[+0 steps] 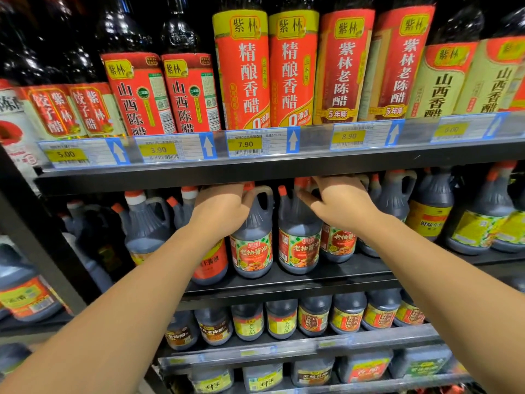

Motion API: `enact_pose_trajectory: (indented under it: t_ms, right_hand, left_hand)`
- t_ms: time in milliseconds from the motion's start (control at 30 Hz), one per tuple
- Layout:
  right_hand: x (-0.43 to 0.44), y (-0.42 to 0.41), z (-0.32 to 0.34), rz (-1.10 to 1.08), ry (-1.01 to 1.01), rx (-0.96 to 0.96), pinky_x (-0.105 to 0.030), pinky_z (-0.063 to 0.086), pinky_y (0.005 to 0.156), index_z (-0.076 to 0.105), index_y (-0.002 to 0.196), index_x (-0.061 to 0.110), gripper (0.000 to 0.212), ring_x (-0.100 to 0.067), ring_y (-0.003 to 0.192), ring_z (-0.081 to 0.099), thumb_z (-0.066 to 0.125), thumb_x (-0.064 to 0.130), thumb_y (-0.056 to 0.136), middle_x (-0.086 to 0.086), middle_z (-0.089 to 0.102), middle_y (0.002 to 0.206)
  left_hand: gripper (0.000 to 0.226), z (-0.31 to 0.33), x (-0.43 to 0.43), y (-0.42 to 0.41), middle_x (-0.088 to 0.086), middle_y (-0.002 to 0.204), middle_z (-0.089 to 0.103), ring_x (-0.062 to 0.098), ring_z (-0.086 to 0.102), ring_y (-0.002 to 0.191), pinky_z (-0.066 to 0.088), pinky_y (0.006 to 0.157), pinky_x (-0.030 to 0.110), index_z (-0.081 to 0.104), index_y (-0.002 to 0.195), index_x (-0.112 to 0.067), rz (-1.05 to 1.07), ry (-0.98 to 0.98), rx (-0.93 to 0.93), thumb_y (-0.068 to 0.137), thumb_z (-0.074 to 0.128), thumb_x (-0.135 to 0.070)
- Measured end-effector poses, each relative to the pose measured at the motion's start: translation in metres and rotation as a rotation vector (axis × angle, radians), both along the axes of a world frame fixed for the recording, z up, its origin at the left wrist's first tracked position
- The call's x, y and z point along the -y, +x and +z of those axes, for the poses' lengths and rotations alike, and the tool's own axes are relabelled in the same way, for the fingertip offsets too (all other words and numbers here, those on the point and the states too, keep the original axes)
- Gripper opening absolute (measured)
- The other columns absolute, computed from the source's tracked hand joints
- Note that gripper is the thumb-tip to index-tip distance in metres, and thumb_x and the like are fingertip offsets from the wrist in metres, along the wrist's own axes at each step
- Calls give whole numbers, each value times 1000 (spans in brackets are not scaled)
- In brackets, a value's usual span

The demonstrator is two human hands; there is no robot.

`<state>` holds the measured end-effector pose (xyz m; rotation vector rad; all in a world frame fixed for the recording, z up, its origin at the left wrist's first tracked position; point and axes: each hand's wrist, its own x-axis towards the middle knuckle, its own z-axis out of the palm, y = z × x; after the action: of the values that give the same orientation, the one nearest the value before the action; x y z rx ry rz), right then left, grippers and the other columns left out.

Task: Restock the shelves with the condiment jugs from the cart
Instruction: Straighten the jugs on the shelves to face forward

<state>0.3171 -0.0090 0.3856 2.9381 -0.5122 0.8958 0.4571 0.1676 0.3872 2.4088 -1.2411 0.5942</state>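
Observation:
Dark soy sauce jugs with red caps and red-green labels stand on the middle shelf (284,282). My left hand (221,207) is closed around the neck of one jug (251,243). My right hand (341,204) rests on top of another jug (339,243) further right, fingers curled over its handle; its cap is hidden. A third jug of the same kind (298,243) stands between them, untouched. The cart is out of view.
The upper shelf edge (255,172) hangs just above both hands, carrying tall vinegar bottles (241,72) and price tags. More jugs fill the middle shelf left (147,226) and right (480,223). Lower shelves hold smaller bottles (281,319).

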Motion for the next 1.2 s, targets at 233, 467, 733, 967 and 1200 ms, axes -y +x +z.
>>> enact_pose_trajectory:
  t_ms: [233,467,733,967,1200]
  right_hand:
    - [-5,-27,-24,-112,-24,189,-39,41,70,56,97,6,28,-38,86,56,65,31,86,-13,56,82]
    - [23,-66,-51,-159,12,364,-44,41,78,52,106,1,35,-33,91,46,58,28,85,-15,50,95]
    - [68,-106,-37,-278,79,288,-45,37,79,45,93,5,32,-36,93,44,61,31,83,-18,45,96]
    - [107,-122,-28,-295,274,78,-41,39,95,47,119,-5,56,-40,120,44,69,35,86,-25,47,127]
    - [132,-107,-45,-128,510,99,-37,43,96,32,141,-5,91,-35,129,46,81,35,76,-23,45,141]
  left_hand:
    - [36,-11,-22,-9,3,76,51,27,53,73,36,56,31,53,123,-15,-77,-40,80,94,52,-37]
    - [47,-42,-26,-27,12,116,55,31,55,101,47,80,43,54,128,-9,-281,-114,253,85,50,-29]
    - [51,-29,34,-72,10,130,55,29,52,116,50,81,42,55,131,-13,-421,4,253,84,50,-31]
    - [55,-13,97,-114,7,129,52,32,55,109,48,74,41,40,143,-21,-345,134,204,90,53,-32]
    - [46,2,133,-130,16,109,58,35,56,101,42,67,37,42,136,-10,-163,149,12,96,48,-30]
